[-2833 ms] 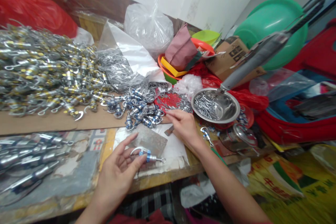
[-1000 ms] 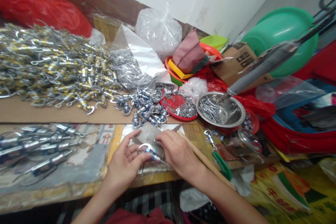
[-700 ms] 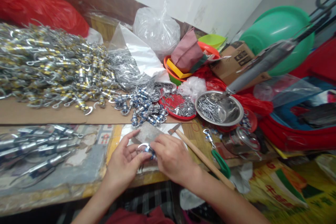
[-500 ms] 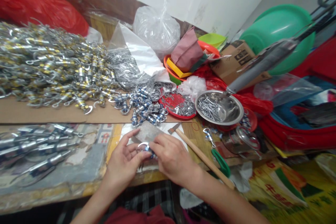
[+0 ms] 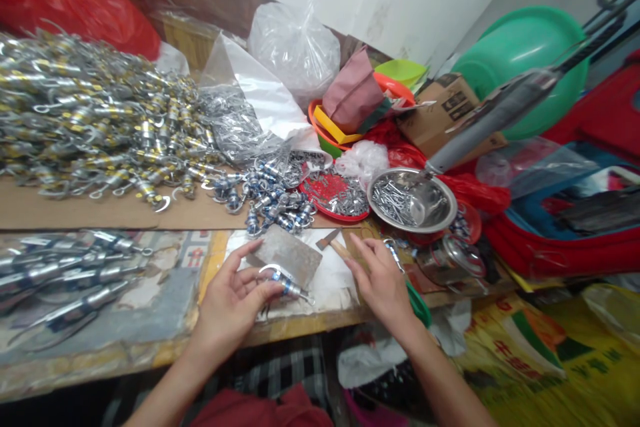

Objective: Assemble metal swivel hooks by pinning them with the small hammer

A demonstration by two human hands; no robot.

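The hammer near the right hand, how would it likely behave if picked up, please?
The hammer likely feels heavier at its head, which looks metal against a wooden handle. Its elongated, wedge-like head should resist rolling.

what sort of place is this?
Likely a small workshop for metal hardware. It shows in the heap of silver-and-yellow hook fittings, the steel bowl holding small metal pins, and the hammer beside a flat metal plate.
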